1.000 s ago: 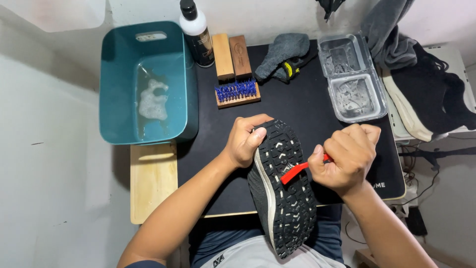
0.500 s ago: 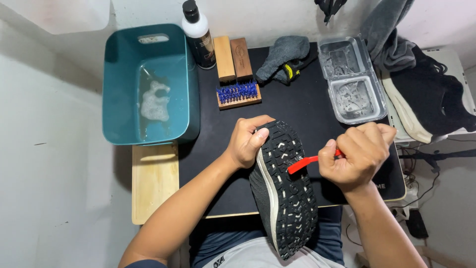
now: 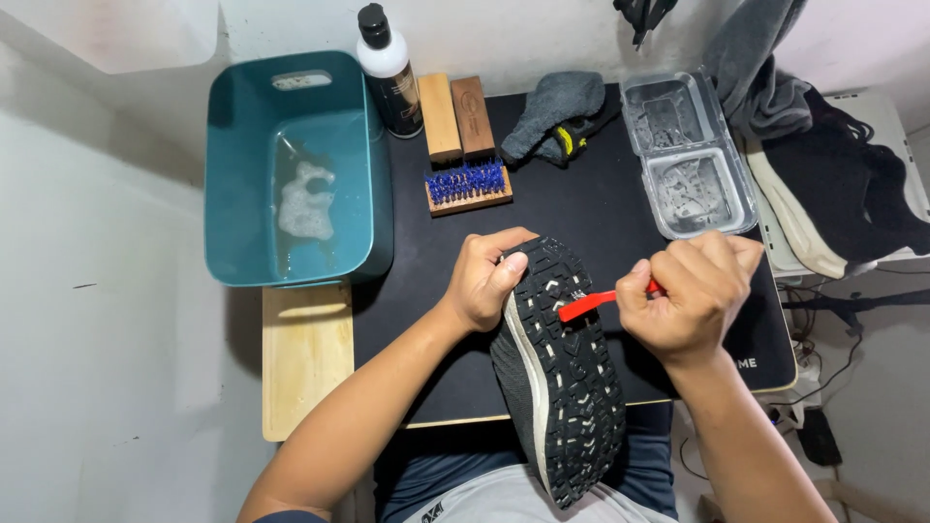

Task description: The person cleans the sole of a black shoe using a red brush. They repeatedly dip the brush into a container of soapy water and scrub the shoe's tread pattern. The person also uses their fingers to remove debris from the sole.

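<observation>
my left hand [image 3: 481,283] is curled around the toe of the black shoe [image 3: 559,373], fingers over the front edge and thumb pressed on the sole, so it is closed firmly on it. the shoe lies sole-up over the near edge of the black worktop [image 3: 581,208], heel toward my lap and toe pointing away from me, toward the blue-bristled brush [image 3: 468,186]; its long axis runs from my body outward, leaning a little to the left at the toe. my right hand [image 3: 690,293] is closed in a fist around the small red-handled brush [image 3: 587,303], whose tip touches the sole just right of my left thumb.

i judge the shoe light, with a flexible rubber sole and a soft upper that would give if squeezed; the lugged tread should give good grip, though it may be slick if wet. the toe and the heel seem the best places to hold, leaving the middle of the sole free. the teal tub [image 3: 295,165] of soapy water sits well left of the shoe's toe.
</observation>
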